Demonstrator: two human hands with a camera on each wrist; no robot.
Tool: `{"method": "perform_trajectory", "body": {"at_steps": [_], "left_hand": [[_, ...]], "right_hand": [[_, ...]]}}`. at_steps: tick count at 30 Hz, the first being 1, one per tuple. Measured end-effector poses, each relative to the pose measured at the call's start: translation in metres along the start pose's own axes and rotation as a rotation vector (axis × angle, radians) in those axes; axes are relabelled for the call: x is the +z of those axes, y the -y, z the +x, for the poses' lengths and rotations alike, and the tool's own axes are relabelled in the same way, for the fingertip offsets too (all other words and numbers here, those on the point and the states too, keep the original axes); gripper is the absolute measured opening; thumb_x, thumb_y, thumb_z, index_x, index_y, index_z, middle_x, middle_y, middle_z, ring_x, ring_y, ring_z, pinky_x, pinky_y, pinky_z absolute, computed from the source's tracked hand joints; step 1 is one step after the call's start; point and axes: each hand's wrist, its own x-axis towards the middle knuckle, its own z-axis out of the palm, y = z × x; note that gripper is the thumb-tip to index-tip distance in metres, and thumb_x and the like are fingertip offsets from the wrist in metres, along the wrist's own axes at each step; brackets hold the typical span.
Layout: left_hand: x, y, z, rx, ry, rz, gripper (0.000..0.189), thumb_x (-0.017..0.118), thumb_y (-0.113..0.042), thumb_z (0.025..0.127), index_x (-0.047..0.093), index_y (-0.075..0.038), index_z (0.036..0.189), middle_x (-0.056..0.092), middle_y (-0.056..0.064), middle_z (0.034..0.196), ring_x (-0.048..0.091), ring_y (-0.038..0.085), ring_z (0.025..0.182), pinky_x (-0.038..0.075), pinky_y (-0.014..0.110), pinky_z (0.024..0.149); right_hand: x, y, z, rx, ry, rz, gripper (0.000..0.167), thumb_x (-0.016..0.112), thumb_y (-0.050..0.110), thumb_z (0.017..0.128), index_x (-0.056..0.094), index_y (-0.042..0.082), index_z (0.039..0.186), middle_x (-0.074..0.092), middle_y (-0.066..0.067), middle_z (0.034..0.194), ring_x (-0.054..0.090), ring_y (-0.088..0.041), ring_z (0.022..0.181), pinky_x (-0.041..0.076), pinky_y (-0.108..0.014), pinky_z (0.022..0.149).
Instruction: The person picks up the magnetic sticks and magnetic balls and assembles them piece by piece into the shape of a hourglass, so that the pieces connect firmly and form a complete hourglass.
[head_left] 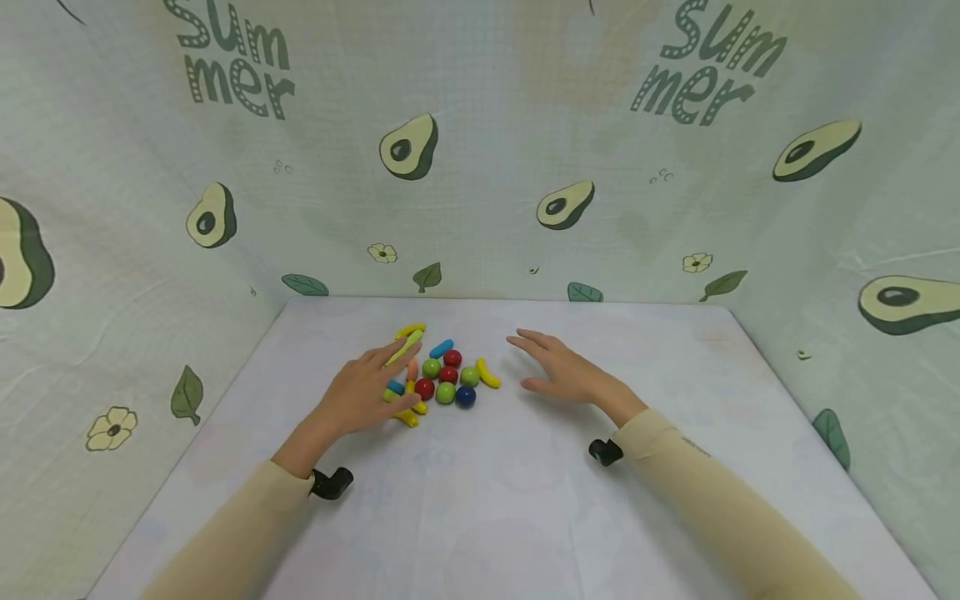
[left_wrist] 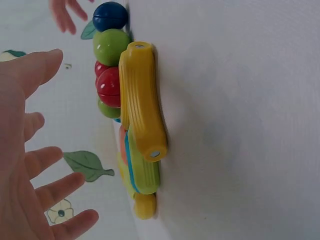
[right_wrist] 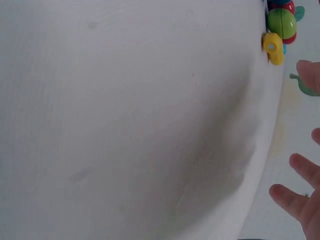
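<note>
L hand (head_left: 365,392) & R hand (head_left: 567,372) spread, both w/o any hold; yellow banana (head_left: 487,374) nr R hand, long axis far-L to near-R.

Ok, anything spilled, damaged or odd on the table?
Nothing stands out: balls and rods lie bunched on the table, no damage visible, though the left hand hides some in the head view.

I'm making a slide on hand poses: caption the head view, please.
Left hand and right hand hover above a pale tabletop bearing clustered colorful balls and short sticks.
</note>
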Motion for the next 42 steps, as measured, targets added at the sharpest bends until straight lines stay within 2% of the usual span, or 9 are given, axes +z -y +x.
{"method": "perform_trajectory", "body": {"at_steps": [5,12,22,30,36,42], "left_hand": [[0.005,0.000,0.002,0.001,-0.002,-0.059,0.084,0.067,-0.058,0.099,0.034,-0.025,0.168,0.035,0.014,0.171,0.044,0.044,0.147,0.046,0.068,0.109],[0.012,-0.001,0.006,0.006,0.007,-0.150,0.077,0.069,-0.055,0.099,0.042,-0.027,0.165,0.041,0.012,0.168,0.043,0.043,0.150,0.042,0.071,0.113],[0.016,0.002,0.010,0.024,0.053,-0.223,0.067,0.073,-0.049,0.099,0.052,-0.025,0.158,0.048,0.010,0.162,0.046,0.038,0.145,0.048,0.069,0.107],[0.021,0.004,0.014,0.046,0.069,-0.218,0.062,0.073,-0.047,0.100,0.057,-0.023,0.155,0.055,0.009,0.155,0.050,0.036,0.139,0.051,0.065,0.105],[0.020,0.003,0.015,0.043,0.085,-0.177,0.056,0.073,-0.046,0.100,0.063,-0.020,0.149,0.062,0.011,0.148,0.057,0.033,0.126,0.054,0.058,0.101],[0.022,0.002,0.017,0.047,0.087,-0.148,0.053,0.076,-0.043,0.099,0.066,-0.017,0.145,0.069,0.009,0.139,0.061,0.032,0.123,0.054,0.055,0.103]], "right_hand": [[0.009,0.002,0.013,-0.009,0.027,0.041,0.076,0.071,0.030,0.103,0.032,0.018,0.168,0.025,-0.013,0.174,0.027,-0.038,0.159,0.030,-0.060,0.126],[0.019,0.009,0.028,-0.013,0.052,0.080,0.075,0.072,0.029,0.103,0.034,0.016,0.167,0.028,-0.012,0.174,0.029,-0.037,0.158,0.029,-0.058,0.127],[0.030,0.014,0.043,-0.033,0.083,0.068,0.073,0.071,0.030,0.103,0.037,0.014,0.166,0.031,-0.010,0.173,0.030,-0.034,0.159,0.027,-0.053,0.129],[0.036,0.018,0.050,-0.080,0.081,0.021,0.064,0.068,0.027,0.105,0.044,0.007,0.161,0.044,-0.011,0.166,0.039,-0.033,0.154,0.031,-0.051,0.127],[0.037,0.016,0.049,-0.072,0.094,-0.031,0.058,0.069,0.025,0.104,0.051,0.005,0.156,0.053,-0.014,0.159,0.048,-0.034,0.147,0.037,-0.052,0.124],[0.035,0.014,0.047,-0.044,0.118,-0.064,0.060,0.072,0.028,0.102,0.052,0.009,0.156,0.054,-0.012,0.157,0.049,-0.033,0.146,0.039,-0.052,0.123]]}}
